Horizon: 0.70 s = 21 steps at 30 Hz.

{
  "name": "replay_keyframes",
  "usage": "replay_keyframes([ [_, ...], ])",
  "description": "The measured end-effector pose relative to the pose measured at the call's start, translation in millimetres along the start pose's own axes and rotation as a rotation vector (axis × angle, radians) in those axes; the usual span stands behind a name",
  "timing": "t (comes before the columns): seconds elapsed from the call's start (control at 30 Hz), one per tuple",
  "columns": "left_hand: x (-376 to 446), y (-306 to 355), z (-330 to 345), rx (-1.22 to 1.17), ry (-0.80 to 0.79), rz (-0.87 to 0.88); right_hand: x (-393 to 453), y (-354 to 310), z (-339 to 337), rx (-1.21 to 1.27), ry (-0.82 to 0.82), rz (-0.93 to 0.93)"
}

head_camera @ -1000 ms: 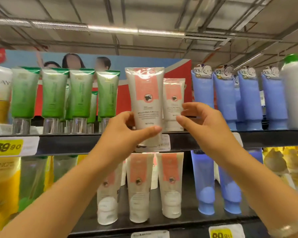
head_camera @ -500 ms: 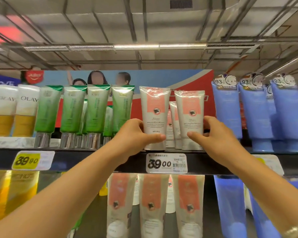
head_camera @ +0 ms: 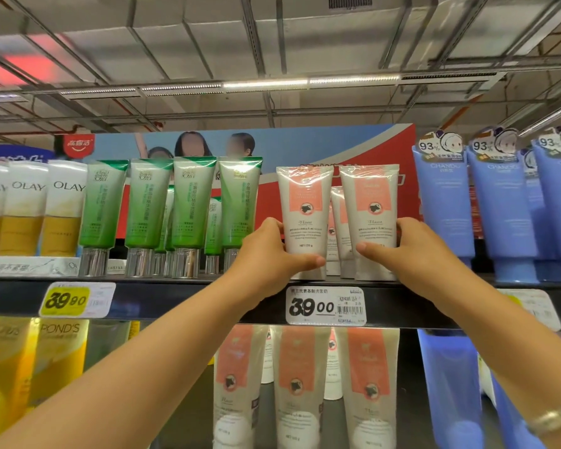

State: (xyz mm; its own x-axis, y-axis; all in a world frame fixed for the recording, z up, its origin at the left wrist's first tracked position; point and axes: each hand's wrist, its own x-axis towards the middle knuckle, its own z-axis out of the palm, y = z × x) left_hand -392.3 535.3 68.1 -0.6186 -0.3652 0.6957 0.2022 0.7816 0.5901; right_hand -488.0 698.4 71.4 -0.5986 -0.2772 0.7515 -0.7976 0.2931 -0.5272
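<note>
Two white tubes with salmon-pink labels stand cap-down side by side at the front of the upper shelf (head_camera: 182, 299). My left hand (head_camera: 269, 254) grips the left pink tube (head_camera: 305, 209) near its base, thumb across the front. My right hand (head_camera: 405, 251) grips the right pink tube (head_camera: 370, 205) low down, thumb on its front. Smaller-looking tubes of the same kind (head_camera: 337, 222) stand behind, between the two.
Green tubes (head_camera: 149, 205) stand left of the pink ones, Olay tubes (head_camera: 30, 209) farther left, blue tubes (head_camera: 444, 202) right. A 39.00 price tag (head_camera: 326, 306) hangs on the shelf edge. More pink tubes (head_camera: 302, 384) fill the shelf below.
My left hand has set its pink tube down onto the shelf beside the other. My right hand has closed round the right tube. The camera has tilted upward.
</note>
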Motion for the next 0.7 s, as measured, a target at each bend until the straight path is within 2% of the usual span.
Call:
replay_keyframes([
  [0.23,-3.7,2.9,2.1,0.048,0.03,0.011,-3.7,1.6,0.8,0.031,0.068,-0.041],
  [0.37,-11.2,6.4,0.6,0.147,0.035,0.088,-7.3,-0.5,-1.6,0.084,0.079,-0.054],
  [0.57,-36.1,13.5,-9.7,0.089,0.163,0.226,-24.3,-12.6,-7.5,0.399,0.12,-0.077],
  [0.7,-62.3,15.9,-17.9,0.007,0.105,0.31,-50.1,-25.2,-6.4,0.616,0.051,-0.079],
])
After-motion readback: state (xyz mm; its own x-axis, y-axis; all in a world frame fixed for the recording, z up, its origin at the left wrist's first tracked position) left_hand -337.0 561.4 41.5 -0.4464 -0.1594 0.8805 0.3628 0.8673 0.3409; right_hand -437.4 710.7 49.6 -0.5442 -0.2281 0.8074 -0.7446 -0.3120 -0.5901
